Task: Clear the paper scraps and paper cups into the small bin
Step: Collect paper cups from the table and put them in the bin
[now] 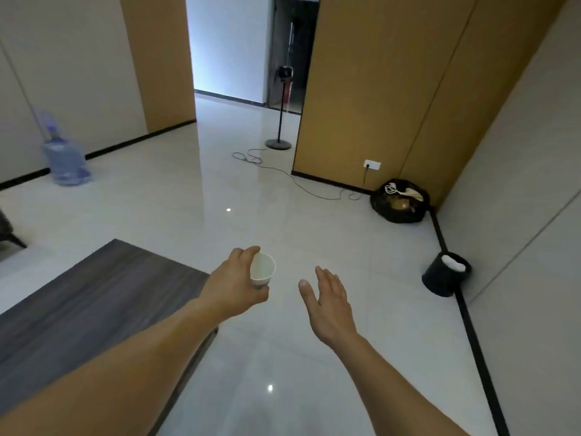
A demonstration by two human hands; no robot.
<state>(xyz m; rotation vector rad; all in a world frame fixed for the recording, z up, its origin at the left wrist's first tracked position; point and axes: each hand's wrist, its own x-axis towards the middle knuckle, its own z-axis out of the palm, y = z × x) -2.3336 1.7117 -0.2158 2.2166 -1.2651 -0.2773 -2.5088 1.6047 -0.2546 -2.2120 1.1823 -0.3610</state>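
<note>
Head view shows the left hand (234, 281) gripping a white paper cup (263, 269) out over the tiled floor (220, 184), just off the corner of the dark wood bench (94, 294) at 8 o'clock. The fingers curl over the cup's upper side near the rim and the thumb sits under its base, so the cup hangs tilted, with its mouth turned partly toward the camera. It looks empty. The right hand (328, 302) floats just beside it at 3 o'clock, with fingers spread and relaxed and nothing in it.

The small bin (445, 278), black and round, stands against the wall at 3 o'clock from the cup, well apart from it, with something white (452, 262) already showing at its top. A stuffed black rubbish bag (399, 202) sits farther off at 1 o'clock.

Judging by its look, the cup is very light and thin-walled, so it will crush under a hard squeeze. A loose hold round the mid-wall or the stiffer rolled rim should do. It is not fragile, and a short drop over the bin's mouth should suit it.
</note>
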